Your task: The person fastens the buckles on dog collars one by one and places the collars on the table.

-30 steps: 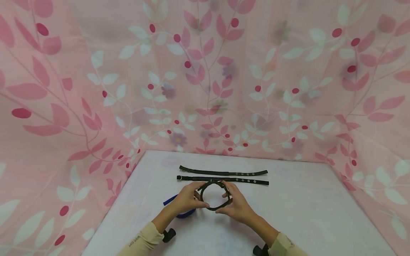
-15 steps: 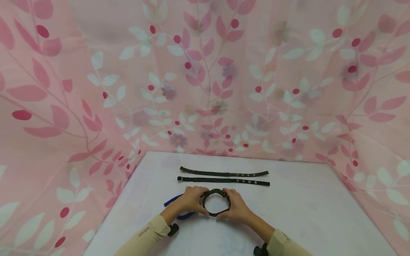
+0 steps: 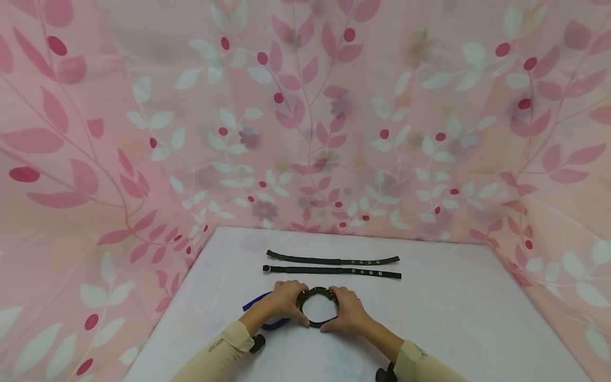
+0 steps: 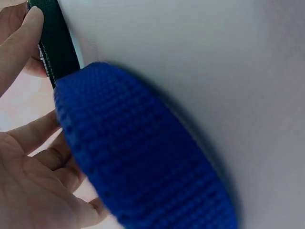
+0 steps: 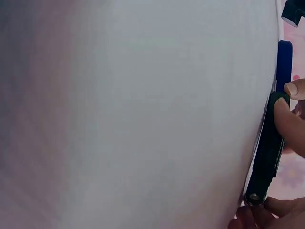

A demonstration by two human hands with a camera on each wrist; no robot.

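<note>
A dark green collar (image 3: 316,324), closed into a ring and with metal fittings along its far side, stands on edge on the white table. Around its left side my left hand (image 3: 286,300) curls its fingers and thumb. The right hand (image 3: 350,312) grips the opposite side the same way. Seen from the right wrist, the collar's band (image 5: 267,143) lies between thumb and fingers, with a metal eyelet low on it. Just beside the left hand lies a blue collar (image 3: 274,325), partly hidden by that forearm; its woven band (image 4: 143,152) fills much of the left wrist view.
Beyond the hands, two straps lie flat and side by side: an olive one (image 3: 329,260) and a black one (image 3: 315,270), both with metal eyelets toward the right end. Pink leaf-patterned cloth (image 3: 305,132) walls the white table (image 3: 444,307) at the back and sides.
Both hands have come down and closer to me with the dark green collar, setting it onto the table. In the last half second they shift only slightly. The straps and blue collar stay put.
</note>
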